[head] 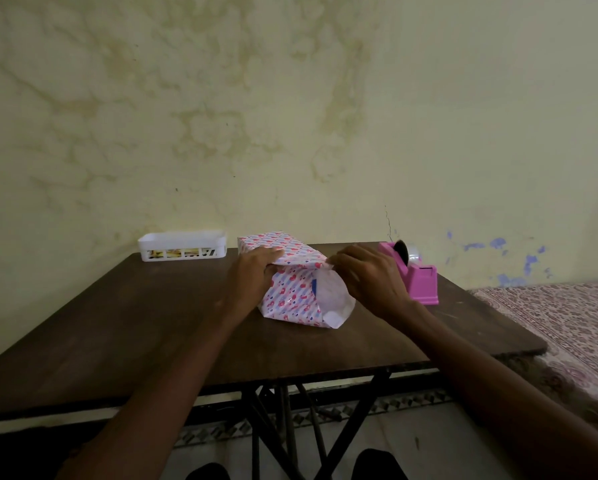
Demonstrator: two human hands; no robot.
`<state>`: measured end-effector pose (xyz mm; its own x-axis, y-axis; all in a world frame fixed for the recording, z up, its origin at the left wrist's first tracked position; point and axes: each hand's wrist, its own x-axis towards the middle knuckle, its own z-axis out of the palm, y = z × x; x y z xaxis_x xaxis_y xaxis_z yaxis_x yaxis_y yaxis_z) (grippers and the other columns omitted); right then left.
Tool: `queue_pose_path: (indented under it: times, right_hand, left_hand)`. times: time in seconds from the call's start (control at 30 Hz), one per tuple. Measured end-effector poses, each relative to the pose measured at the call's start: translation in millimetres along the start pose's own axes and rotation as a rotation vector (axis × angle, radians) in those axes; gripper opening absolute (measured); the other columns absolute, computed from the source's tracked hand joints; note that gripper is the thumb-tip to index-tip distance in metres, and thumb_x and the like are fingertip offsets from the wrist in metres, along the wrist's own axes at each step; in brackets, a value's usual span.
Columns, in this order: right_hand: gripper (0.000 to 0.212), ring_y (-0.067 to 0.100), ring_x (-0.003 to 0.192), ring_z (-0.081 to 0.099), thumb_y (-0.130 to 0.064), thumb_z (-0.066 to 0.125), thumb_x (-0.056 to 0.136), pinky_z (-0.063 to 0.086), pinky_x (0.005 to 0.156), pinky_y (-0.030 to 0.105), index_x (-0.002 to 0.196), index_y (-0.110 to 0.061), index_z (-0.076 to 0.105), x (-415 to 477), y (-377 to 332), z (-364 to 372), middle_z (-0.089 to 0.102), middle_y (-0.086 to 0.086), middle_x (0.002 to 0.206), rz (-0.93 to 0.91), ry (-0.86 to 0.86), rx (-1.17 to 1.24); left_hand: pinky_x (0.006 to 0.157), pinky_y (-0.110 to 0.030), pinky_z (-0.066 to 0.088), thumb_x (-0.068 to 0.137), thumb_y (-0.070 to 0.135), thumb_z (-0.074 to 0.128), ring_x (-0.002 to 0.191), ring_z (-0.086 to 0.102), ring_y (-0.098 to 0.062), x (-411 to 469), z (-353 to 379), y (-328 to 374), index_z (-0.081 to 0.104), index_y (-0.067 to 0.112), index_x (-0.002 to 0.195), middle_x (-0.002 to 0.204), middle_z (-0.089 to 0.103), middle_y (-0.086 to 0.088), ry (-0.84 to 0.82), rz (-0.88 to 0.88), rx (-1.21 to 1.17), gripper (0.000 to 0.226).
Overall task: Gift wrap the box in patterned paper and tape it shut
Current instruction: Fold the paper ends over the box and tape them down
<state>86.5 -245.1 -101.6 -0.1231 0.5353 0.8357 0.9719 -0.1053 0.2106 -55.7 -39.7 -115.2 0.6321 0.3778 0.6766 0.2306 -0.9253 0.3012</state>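
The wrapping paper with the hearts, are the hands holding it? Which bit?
Yes. The left hand presses the wrapping paper at the near left top edge of the box, and the right hand pinches the loose paper at the open near end.

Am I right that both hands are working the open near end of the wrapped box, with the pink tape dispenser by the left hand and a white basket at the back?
Not quite: the head view shows the pink tape dispenser beside the right hand, not the left hand. The rest holds: both hands work the box's open near end, and the white basket sits at the back.
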Motion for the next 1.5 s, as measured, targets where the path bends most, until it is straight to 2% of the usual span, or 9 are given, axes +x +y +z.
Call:
queue_pose_path:
  times: [0.2,0.37,0.5,0.6,0.8,0.93,1.1,1.33,1.5]
  right_hand:
    - [0.028,0.019,0.08,0.066,-0.009,0.083,0.074,0.052,0.064,0.026,0.1,-0.009,0.073,-7.1,1.4,6.3,0.071,0.007,0.094,-0.048,0.045,-0.07]
    - [0.03,0.02,0.1,0.061,-0.031,0.056,0.097,0.047,0.08,0.028,0.119,-0.013,0.064,-8.9,0.2,8.4,0.067,0.006,0.114,-0.017,0.008,0.003]
    - [0.047,0.021,0.108,0.057,-0.045,0.067,0.089,0.049,0.083,0.032,0.126,-0.016,0.062,5.0,-1.1,14.8,0.064,0.004,0.123,-0.01,-0.098,-0.108]
    - [0.042,0.024,0.11,0.059,-0.039,0.072,0.085,0.051,0.085,0.038,0.121,-0.019,0.066,15.2,-0.8,23.7,0.067,0.004,0.121,-0.057,-0.221,-0.174]
    - [0.029,0.025,0.097,0.064,-0.032,0.071,0.087,0.052,0.077,0.037,0.11,-0.015,0.07,14.7,-9.2,31.6,0.072,0.007,0.108,-0.09,-0.08,-0.233]
    - [0.057,0.029,0.11,0.057,-0.047,0.072,0.08,0.049,0.087,0.041,0.126,-0.016,0.059,9.4,-14.5,33.5,0.063,0.009,0.125,-0.05,-0.166,-0.324]
    - [0.069,0.033,0.106,0.063,-0.026,0.087,0.068,0.053,0.086,0.045,0.128,-0.008,0.06,11.5,-18.5,41.7,0.064,0.015,0.123,0.044,-0.259,-0.384]
    - [0.067,0.029,0.106,0.068,-0.02,0.092,0.061,0.056,0.086,0.043,0.122,-0.008,0.067,-4.4,-19.5,47.8,0.069,0.013,0.119,-0.069,-0.195,-0.341]
    - [0.069,0.025,0.098,0.072,-0.014,0.097,0.049,0.057,0.082,0.039,0.114,-0.007,0.072,-5.6,-17.0,40.6,0.073,0.011,0.11,-0.105,-0.156,-0.288]
  left_hand:
    - [0.107,-0.035,0.037,0.092,0.032,0.061,0.127,0.05,-0.022,2.3,-1.2,4.0,0.056,0.015,0.133,0.136,0.056,-0.006,-0.052,0.006,0.061,0.044]
    - [0.107,-0.033,0.036,0.097,0.028,0.053,0.128,0.049,-0.022,9.5,-6.3,12.1,0.049,0.018,0.138,0.14,0.052,-0.007,-0.137,0.021,0.182,0.043]
    - [0.108,-0.029,0.034,0.097,0.034,0.051,0.129,0.047,-0.021,5.7,-5.8,7.9,0.045,0.021,0.142,0.143,0.049,-0.005,-0.174,0.01,0.141,0.047]
    - [0.106,-0.027,0.036,0.096,0.035,0.054,0.126,0.051,-0.02,4.3,-4.9,5.5,0.048,0.021,0.14,0.14,0.052,-0.005,-0.129,0.018,0.139,0.047]
    - [0.101,-0.028,0.041,0.094,0.039,0.056,0.12,0.057,-0.019,4.7,-6.7,4.9,0.055,0.024,0.134,0.132,0.059,-0.001,-0.037,0.047,0.153,0.042]
    - [0.1,-0.029,0.043,0.093,0.036,0.059,0.118,0.059,-0.019,2.6,-7.2,3.6,0.06,0.023,0.13,0.129,0.062,-0.001,0.002,0.08,0.132,0.039]
    - [0.101,-0.033,0.045,0.091,0.031,0.062,0.118,0.059,-0.022,1.4,-7.6,4.1,0.059,0.018,0.131,0.129,0.061,-0.005,-0.037,0.128,0.123,0.042]
    - [0.099,-0.048,0.048,0.086,0.016,0.07,0.12,0.057,-0.031,-2.1,-3.8,-2.4,0.056,0.009,0.131,0.13,0.059,-0.013,-0.042,0.228,0.158,0.048]
    - [0.093,-0.05,0.052,0.082,0.014,0.074,0.115,0.061,-0.031,-2.4,-3.6,-3.7,0.06,0.008,0.127,0.125,0.063,-0.013,0.0,0.258,0.195,0.047]
